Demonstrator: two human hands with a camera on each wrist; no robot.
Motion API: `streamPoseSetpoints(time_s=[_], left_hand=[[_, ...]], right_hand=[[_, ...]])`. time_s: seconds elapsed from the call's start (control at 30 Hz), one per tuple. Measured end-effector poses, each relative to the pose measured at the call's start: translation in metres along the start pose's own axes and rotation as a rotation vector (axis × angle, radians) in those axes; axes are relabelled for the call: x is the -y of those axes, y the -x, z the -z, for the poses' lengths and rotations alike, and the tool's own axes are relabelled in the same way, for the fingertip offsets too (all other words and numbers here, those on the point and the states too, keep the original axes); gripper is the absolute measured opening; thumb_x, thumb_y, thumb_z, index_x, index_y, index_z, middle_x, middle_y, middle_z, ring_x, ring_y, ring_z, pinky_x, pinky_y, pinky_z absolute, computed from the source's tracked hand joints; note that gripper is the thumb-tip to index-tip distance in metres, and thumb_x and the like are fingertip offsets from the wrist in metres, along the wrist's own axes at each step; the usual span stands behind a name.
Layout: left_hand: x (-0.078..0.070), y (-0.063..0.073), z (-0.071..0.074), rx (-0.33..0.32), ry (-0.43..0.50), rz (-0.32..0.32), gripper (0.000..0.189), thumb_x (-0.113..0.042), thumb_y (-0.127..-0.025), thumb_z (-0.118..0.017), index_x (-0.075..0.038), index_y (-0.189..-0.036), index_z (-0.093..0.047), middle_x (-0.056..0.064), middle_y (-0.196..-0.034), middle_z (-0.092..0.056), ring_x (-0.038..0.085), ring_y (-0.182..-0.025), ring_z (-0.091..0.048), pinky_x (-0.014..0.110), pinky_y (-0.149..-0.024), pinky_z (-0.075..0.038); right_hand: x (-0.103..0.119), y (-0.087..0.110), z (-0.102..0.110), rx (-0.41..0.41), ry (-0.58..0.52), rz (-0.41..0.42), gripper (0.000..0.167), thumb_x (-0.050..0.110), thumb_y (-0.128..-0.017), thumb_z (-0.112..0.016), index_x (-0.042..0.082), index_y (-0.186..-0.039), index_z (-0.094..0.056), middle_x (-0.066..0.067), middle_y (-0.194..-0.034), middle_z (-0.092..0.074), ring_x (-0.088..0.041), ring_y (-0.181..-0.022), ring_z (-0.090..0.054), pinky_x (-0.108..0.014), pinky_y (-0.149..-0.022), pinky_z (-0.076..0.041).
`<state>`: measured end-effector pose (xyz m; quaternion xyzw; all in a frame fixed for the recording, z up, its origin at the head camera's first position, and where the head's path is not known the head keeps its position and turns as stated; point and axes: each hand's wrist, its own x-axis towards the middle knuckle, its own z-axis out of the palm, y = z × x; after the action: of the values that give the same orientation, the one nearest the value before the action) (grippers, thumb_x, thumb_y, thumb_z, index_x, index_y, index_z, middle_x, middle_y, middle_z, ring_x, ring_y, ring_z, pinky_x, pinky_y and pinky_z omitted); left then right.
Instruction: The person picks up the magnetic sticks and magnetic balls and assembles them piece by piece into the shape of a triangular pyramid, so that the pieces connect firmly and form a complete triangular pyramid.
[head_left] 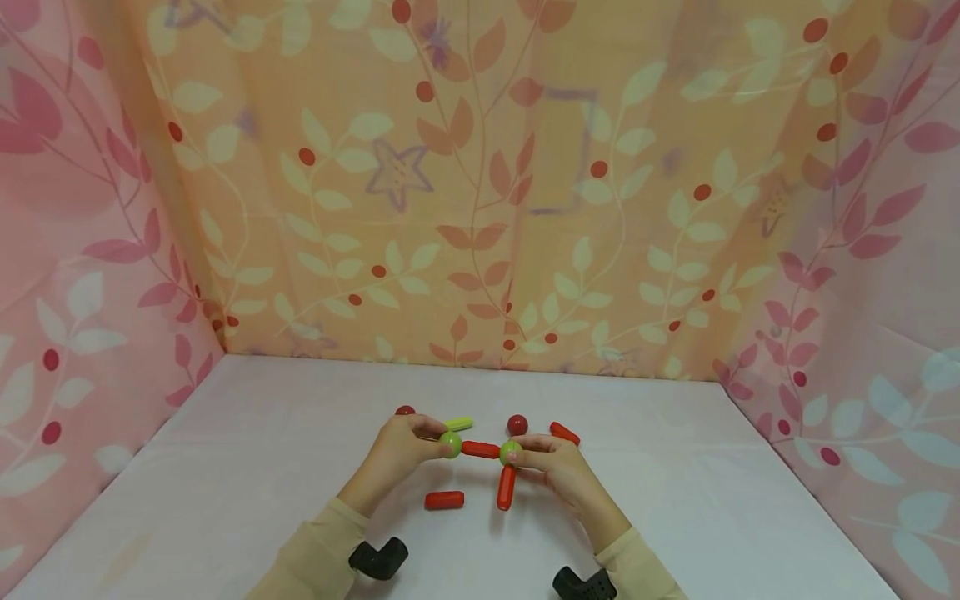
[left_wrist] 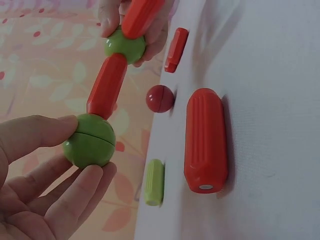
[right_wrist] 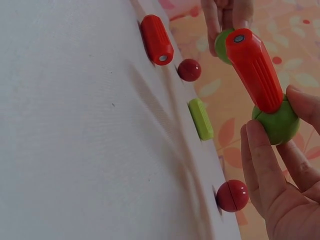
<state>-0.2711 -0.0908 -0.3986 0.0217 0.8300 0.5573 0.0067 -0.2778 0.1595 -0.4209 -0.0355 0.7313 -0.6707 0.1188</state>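
Observation:
My left hand pinches a light green ball between thumb and fingers. A ribbed red rod joins it to a second green ball, gripped by the fingertips of my right hand. From that second ball another red rod sticks out toward the front of the table, a small metal disc on its free end. The joined toy building pieces are held up above the white table, and their shadow falls on it in the right wrist view.
On the white table lie a loose red rod in front, a green rod behind my left hand, and another red rod behind the right. Two red balls sit farther back, one partly hidden. Patterned curtains enclose the table.

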Motion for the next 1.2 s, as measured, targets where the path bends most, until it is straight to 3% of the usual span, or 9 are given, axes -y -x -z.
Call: streamPoseSetpoints(time_s=[0.73, 1.2], left_hand=[[-0.004, 0.006, -0.009, 0.012, -0.042, 0.011, 0.03, -0.017, -0.073, -0.088, -0.007, -0.095, -0.07, 0.003, -0.093, -0.072, 0.016, -0.087, -0.063, 0.034, -0.081, -0.055], [-0.006, 0.007, -0.012, 0.024, -0.032, 0.056, 0.031, -0.024, -0.075, -0.087, -0.008, -0.096, -0.07, 0.002, -0.096, -0.071, 0.019, -0.093, -0.061, 0.034, -0.082, -0.053]], right_hand=[[0.0, -0.001, 0.003, -0.066, 0.029, 0.005, 0.041, 0.024, -0.087, -0.076, -0.002, -0.119, -0.069, -0.001, -0.104, -0.074, -0.013, -0.095, -0.067, -0.038, -0.095, -0.056], [0.003, -0.002, 0.004, -0.105, -0.007, 0.004, 0.04, 0.023, -0.088, -0.076, -0.003, -0.119, -0.069, -0.002, -0.106, -0.073, -0.014, -0.096, -0.067, -0.039, -0.095, -0.056]])
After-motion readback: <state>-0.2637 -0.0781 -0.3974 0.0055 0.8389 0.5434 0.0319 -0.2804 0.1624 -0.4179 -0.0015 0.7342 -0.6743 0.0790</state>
